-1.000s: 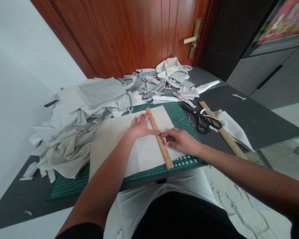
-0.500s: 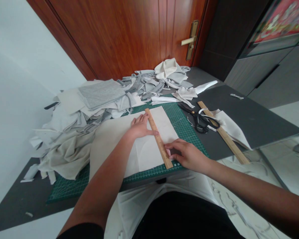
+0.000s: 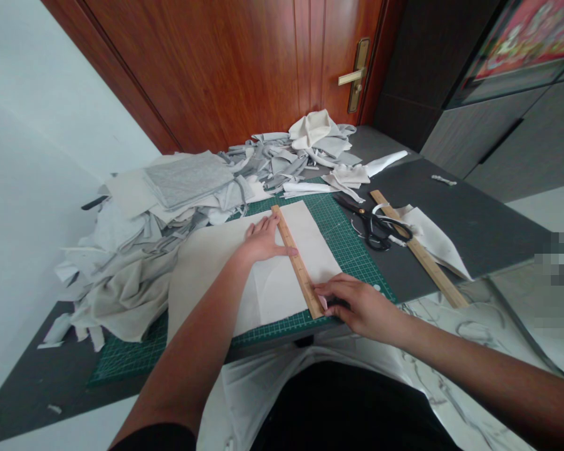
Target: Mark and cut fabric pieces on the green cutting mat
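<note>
A wooden ruler lies across a sheet of cream fabric on a green cutting mat. My left hand lies flat on the fabric with fingers spread, its fingertips pressing the ruler's left edge. My right hand is at the ruler's near end by the mat's front edge, fingers pinched round a small pink thing whose tip touches the fabric beside the ruler.
Heaps of grey and cream fabric scraps cover the table's left and back. Black scissors, a second wooden ruler and a cream fabric piece lie right of the mat. A wooden door stands behind the table.
My right hand has slid along the ruler's right edge toward me, from about its middle to its near end. My left hand and the ruler have stayed in place.
</note>
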`<state>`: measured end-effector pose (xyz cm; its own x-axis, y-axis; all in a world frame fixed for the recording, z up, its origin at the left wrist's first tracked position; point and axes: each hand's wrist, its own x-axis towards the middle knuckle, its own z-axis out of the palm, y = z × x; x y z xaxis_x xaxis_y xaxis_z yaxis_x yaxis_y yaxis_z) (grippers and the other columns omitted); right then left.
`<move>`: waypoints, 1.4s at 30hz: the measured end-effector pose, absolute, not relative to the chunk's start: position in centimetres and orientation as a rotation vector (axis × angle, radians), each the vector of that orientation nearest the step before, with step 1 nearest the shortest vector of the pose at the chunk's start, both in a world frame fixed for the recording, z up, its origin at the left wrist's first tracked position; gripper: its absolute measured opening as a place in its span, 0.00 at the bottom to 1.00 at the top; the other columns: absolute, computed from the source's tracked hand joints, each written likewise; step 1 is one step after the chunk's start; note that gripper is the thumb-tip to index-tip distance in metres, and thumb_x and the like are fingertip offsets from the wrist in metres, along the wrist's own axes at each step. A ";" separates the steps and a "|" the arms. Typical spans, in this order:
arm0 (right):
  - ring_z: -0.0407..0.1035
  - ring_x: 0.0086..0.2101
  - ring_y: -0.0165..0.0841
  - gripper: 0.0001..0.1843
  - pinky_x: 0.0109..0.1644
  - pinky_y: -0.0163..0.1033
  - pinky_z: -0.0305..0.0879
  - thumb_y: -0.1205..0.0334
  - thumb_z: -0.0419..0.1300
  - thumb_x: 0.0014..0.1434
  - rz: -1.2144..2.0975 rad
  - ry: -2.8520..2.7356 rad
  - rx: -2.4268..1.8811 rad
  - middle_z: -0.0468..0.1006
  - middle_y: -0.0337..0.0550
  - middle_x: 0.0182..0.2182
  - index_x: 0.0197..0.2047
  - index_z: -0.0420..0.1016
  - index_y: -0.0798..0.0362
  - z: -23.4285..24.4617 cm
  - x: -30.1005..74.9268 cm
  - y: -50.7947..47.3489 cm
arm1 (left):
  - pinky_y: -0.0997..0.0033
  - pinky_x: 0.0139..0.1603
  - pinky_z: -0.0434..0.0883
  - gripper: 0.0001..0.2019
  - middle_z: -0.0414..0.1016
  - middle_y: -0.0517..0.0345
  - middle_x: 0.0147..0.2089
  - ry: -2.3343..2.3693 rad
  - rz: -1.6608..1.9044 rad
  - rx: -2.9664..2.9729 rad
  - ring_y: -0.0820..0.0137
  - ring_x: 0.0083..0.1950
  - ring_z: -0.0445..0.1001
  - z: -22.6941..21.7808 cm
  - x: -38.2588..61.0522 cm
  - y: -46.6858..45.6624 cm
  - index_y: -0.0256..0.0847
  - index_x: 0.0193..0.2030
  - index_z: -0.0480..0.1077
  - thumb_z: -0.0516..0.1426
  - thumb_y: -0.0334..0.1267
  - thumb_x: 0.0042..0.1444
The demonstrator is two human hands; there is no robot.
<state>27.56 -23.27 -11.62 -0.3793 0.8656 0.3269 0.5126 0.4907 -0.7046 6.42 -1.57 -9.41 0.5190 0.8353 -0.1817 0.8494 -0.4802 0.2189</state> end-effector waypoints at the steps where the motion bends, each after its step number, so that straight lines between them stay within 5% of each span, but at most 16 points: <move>1: 0.75 0.50 0.40 0.19 0.55 0.48 0.74 0.71 0.62 0.63 0.661 -2.047 -1.125 0.82 0.49 0.49 0.56 0.75 0.50 -11.6 27.6 -23.4 | 0.45 0.78 0.36 0.64 0.37 0.41 0.82 1.411 -0.071 2.483 0.50 0.81 0.35 -9.4 6.4 -1.6 0.41 0.79 0.38 0.60 0.74 0.44; 42: 0.74 0.49 0.40 0.20 0.54 0.47 0.74 0.73 0.62 0.62 0.651 -2.085 -1.119 0.82 0.49 0.47 0.57 0.75 0.51 -11.0 27.6 -23.9 | 0.46 0.79 0.36 0.64 0.36 0.42 0.82 1.417 -0.084 2.473 0.50 0.81 0.35 -9.1 6.7 -1.9 0.40 0.78 0.39 0.61 0.73 0.43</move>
<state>27.64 -23.94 -10.96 -0.4043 0.8552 0.3243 0.5185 0.5064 -0.6890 6.71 -1.88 -9.07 0.5146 0.8356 -0.1922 0.8525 -0.4745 0.2193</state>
